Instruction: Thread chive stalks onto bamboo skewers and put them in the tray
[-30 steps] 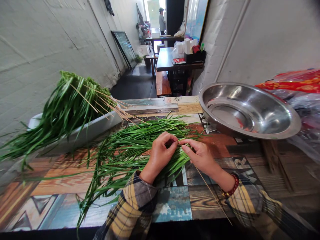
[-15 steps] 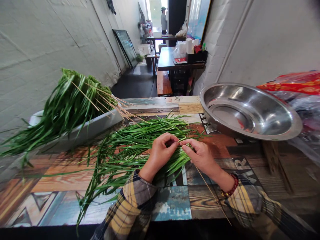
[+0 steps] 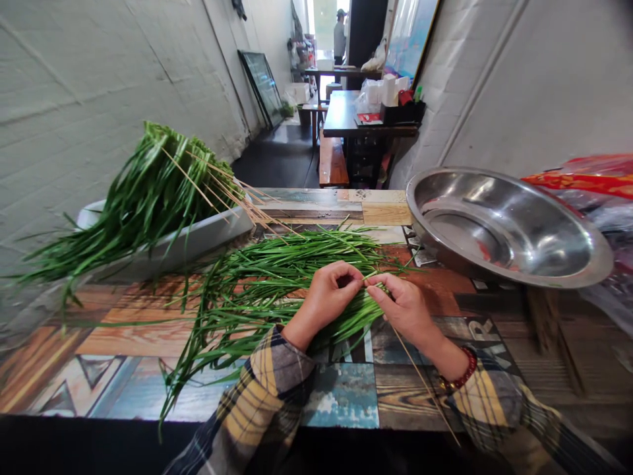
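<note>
Long green garlic chives [image 3: 277, 260] lie loose across the wood-patterned table, under and around both hands. My left hand [image 3: 332, 291] is closed in a pinch on the pale stem end of a chive. Its fingertips meet those of my right hand [image 3: 406, 309], which is closed around a thin bamboo skewer [image 3: 426, 382]. The skewer slants from under the right palm toward the table's front edge. Its upper tip is hidden at the fingers. To the left, a thick bunch of skewered chives [image 3: 168, 178] rests in a white tray [image 3: 198, 245], several skewer ends sticking out rightward.
A steel basin [image 3: 554, 237] stands tilted at the right, beside red and clear plastic packaging [image 3: 588, 177]. Walls close in on both sides. Beyond are another table [image 3: 341, 112], a bench [image 3: 333, 161] and a distant person [image 3: 339, 36].
The view has shifted slightly, so the scene sits a little farther right. Both hands keep nearly the same pinched pose with the chive and skewer.
</note>
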The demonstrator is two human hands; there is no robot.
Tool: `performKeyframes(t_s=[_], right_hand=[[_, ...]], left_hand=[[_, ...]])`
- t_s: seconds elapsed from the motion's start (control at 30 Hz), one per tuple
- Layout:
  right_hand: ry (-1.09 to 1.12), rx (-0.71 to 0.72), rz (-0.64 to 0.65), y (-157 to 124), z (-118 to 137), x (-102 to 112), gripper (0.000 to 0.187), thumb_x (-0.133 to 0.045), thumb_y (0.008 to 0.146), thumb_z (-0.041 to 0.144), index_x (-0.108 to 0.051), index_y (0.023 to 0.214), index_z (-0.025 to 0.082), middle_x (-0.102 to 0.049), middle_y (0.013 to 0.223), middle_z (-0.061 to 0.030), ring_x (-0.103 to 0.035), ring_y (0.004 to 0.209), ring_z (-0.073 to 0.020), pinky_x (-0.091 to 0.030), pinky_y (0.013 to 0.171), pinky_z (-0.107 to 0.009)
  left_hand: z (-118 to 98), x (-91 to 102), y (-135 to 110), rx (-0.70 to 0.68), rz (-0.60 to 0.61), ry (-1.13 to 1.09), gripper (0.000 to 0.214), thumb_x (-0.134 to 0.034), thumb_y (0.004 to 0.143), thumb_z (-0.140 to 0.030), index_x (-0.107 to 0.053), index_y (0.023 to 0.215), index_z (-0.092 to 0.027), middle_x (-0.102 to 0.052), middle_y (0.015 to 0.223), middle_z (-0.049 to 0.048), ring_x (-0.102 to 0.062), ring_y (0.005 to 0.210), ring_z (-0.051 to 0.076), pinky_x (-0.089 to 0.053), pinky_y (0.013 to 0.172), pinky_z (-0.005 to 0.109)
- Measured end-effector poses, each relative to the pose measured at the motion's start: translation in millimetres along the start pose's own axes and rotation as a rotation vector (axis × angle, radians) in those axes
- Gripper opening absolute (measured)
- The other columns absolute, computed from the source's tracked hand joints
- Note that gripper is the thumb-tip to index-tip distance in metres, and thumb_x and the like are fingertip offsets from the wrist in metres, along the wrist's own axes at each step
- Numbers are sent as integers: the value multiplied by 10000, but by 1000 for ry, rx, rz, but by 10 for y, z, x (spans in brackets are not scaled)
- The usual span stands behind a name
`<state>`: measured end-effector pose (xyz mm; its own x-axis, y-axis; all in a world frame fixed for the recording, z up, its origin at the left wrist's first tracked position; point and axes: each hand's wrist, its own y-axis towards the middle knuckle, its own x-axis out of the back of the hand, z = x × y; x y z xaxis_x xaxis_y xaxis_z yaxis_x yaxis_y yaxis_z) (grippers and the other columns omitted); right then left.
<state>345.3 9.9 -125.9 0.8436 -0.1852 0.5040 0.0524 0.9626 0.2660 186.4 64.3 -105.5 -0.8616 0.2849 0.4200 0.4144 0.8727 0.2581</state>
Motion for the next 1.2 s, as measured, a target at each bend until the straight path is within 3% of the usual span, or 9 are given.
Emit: performKeyframes(t_s=[0.13,0.33,0.47,0.67,0.9,1.03,1.2], right_hand=[[102,-66,28,-18,-75,-23,241,-574,857,400,-623,952,185,-627,708,2,-537,486,-114,-424,428,-223],[157,-63,19,-28,-98,-31,413,-619,848,386,-536,1205,196,-385,601,77,-406,472,-95,-392,420,-200],[126,-56,6,-42,-124,-43,325,-612,850,405,-568,1102,204,-427,629,63,-430,499,-96,-402,430,-195],[118,-93,29,-45,-165,-49,252,-611,837,430,-550,918,199,-486,597,64,-474,459,-93,-427,414,-194],[188,-201,80,-4,-168,-62,314,-592,825,437,-578,1009,183,-365,562,95,-401,423,-82,-422,350,-181],[213,-254,127,-8,-175,-72,349,-550,849,474,-614,980,157,-485,584,57,-455,423,-87,-441,365,-199],[157,-174,96,-6,-141,-61,309,-549,854,446,-633,932,159,-579,654,11,-494,462,-95,-439,379,-194]], left_hand=[[1,1,-1,3,8,-10,102,-586,764,-127,-648,684,-139,-647,678,7,-575,645,116,-435,613,215],[13,-1,-5,4,14,-39,111,-571,770,-141,-650,693,-147,-643,673,8,-573,648,122,-445,613,219],[23,-9,-13,-2,42,-49,115,-572,766,-128,-656,691,-149,-657,686,12,-583,664,125,-449,632,225],[22,72,-2,-85,188,-23,146,-575,807,-140,-678,705,-152,-663,730,29,-597,713,142,-460,671,248],[146,171,59,-121,-102,294,179,-520,871,-169,-658,758,-153,-625,776,43,-576,736,147,-430,685,258],[196,158,53,-142,-11,442,143,-542,857,-143,-665,790,-166,-615,819,46,-572,760,150,-431,696,256],[189,156,51,-88,13,733,125,-570,849,-157,-694,853,-173,-619,901,79,-546,861,207,-422,759,324]])
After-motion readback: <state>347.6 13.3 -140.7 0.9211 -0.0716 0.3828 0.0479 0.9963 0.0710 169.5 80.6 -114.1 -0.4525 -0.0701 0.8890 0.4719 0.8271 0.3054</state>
